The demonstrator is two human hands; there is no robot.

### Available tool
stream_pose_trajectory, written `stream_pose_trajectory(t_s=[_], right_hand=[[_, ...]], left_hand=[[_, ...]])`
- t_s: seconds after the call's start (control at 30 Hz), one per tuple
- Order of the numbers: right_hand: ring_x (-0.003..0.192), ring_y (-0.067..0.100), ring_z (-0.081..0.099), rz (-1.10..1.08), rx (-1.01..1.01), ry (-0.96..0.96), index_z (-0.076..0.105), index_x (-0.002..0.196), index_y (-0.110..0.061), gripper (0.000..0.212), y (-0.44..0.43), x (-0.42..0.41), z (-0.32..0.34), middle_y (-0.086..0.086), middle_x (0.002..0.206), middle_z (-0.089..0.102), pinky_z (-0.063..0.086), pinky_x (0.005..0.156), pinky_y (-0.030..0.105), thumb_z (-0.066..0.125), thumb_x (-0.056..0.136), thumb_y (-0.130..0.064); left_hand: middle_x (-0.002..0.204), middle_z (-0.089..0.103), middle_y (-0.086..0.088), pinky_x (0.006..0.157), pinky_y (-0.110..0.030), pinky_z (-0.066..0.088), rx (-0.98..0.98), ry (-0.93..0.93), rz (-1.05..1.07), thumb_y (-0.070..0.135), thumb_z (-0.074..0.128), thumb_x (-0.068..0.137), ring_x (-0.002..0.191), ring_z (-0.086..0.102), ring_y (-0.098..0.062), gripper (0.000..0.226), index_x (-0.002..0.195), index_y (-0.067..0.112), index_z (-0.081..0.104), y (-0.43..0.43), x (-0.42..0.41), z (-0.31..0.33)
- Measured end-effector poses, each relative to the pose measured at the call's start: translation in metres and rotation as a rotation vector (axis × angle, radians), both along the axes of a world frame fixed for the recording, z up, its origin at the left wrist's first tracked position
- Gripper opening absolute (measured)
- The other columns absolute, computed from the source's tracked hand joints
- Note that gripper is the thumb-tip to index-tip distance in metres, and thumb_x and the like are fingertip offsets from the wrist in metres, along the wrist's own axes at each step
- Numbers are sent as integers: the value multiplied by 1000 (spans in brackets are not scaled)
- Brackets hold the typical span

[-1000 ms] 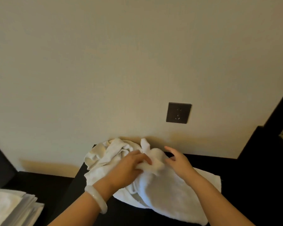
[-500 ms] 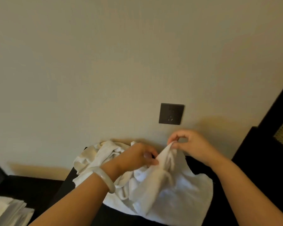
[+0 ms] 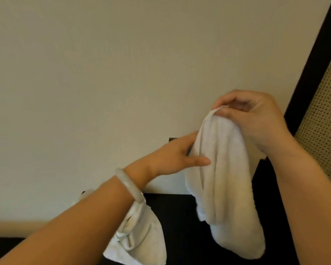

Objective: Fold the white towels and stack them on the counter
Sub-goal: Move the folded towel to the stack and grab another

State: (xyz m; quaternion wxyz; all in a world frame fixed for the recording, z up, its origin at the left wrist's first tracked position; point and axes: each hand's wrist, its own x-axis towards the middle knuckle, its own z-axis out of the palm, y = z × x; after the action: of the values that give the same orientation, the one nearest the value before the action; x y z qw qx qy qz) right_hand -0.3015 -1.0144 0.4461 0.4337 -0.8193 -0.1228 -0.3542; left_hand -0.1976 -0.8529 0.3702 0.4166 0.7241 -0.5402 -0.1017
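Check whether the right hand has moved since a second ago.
Yes. The right hand rose from below the wall socket to above it, lifting a towel off the counter.

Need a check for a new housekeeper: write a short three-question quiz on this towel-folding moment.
1. True or false: the lifted towel lies flat on the counter.
2. The right hand pinches it at its: A) top corner B) bottom edge C) middle
3. Where does the left hand hold it?

Key
1. False: it hangs in the air above the counter.
2. A
3. At its left edge, with the thumb in front.
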Motion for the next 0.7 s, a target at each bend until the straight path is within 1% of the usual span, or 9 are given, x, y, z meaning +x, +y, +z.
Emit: stream_pose_trajectory(t_s=[0.1, 0.23, 0.33, 0.43, 0.5, 0.53, 0.6, 0.67, 0.7], right_hand=[[76, 16, 64, -31, 6, 69, 77, 73, -31, 34, -14, 12, -12, 0, 81, 74, 49, 77, 28, 74, 80, 2], [73, 20, 61, -164, -12, 204, 76, 68, -36, 39, -38, 9, -37, 1, 77, 74, 48, 75, 33, 77, 78, 1], [70, 15, 63, -279, 1, 274, 75, 68, -29, 29, -50, -1, -37, 5, 77, 73, 50, 71, 28, 79, 78, -2], [73, 17, 66, -496, -42, 373, 73, 69, -21, 18, -66, 16, -38, 1, 75, 70, 48, 66, 26, 78, 78, -7], [79, 22, 66, -626, -164, 461, 69, 70, -20, 17, -62, 40, -62, 1, 78, 68, 43, 65, 25, 75, 80, -8], [81, 25, 67, -594, -175, 527, 69, 76, -17, 13, -55, 51, -82, 5, 83, 69, 44, 65, 25, 72, 83, -6], [78, 22, 68, -298, 20, 757, 68, 100, -9, 15, -45, 64, -136, 8, 93, 68, 55, 67, 29, 66, 89, 0], [88, 17, 69, -63, 188, 935, 60, 120, -8, 29, -47, 61, -187, 4, 109, 65, 58, 81, 31, 62, 93, 2], [93, 17, 70, -76, 211, 961, 59, 121, -9, 28, -55, 56, -209, 5, 116, 64, 58, 86, 32, 59, 95, 2]], left_hand=[[107, 67, 4, 87, -27, 51, 42, 48, 214, 35, 61, 95, 95, 63, -11, 30, 117, 15, 66, -24, -5, -28], [79, 58, 9, 60, -14, 37, 152, -39, 357, 23, 59, 95, 72, 55, -8, 9, 88, 21, 63, -12, 8, -60], [76, 60, -1, 62, -21, 42, 186, 41, 396, 16, 60, 90, 72, 58, -17, 9, 83, 12, 64, 14, 13, -68], [76, 66, -1, 66, -27, 49, 123, 449, 285, 19, 63, 85, 73, 63, -17, 8, 80, 15, 67, 40, 14, -68], [86, 70, -4, 73, -31, 51, 189, 432, 434, 19, 59, 89, 83, 65, -22, 12, 89, 13, 69, 48, 19, -83], [88, 69, -5, 76, -30, 51, 244, 348, 550, 18, 56, 93, 87, 64, -24, 14, 92, 11, 68, 50, 21, -93], [90, 65, -1, 69, -16, 43, 389, 149, 713, 18, 52, 97, 85, 59, -21, 15, 91, 11, 63, 58, 24, -122], [105, 65, -1, 71, -19, 41, 473, 115, 791, 20, 52, 98, 87, 56, -17, 10, 102, 16, 59, 70, 25, -157], [111, 65, -5, 76, -22, 43, 510, 140, 806, 18, 53, 96, 91, 58, -18, 15, 111, 16, 57, 78, 26, -176]])
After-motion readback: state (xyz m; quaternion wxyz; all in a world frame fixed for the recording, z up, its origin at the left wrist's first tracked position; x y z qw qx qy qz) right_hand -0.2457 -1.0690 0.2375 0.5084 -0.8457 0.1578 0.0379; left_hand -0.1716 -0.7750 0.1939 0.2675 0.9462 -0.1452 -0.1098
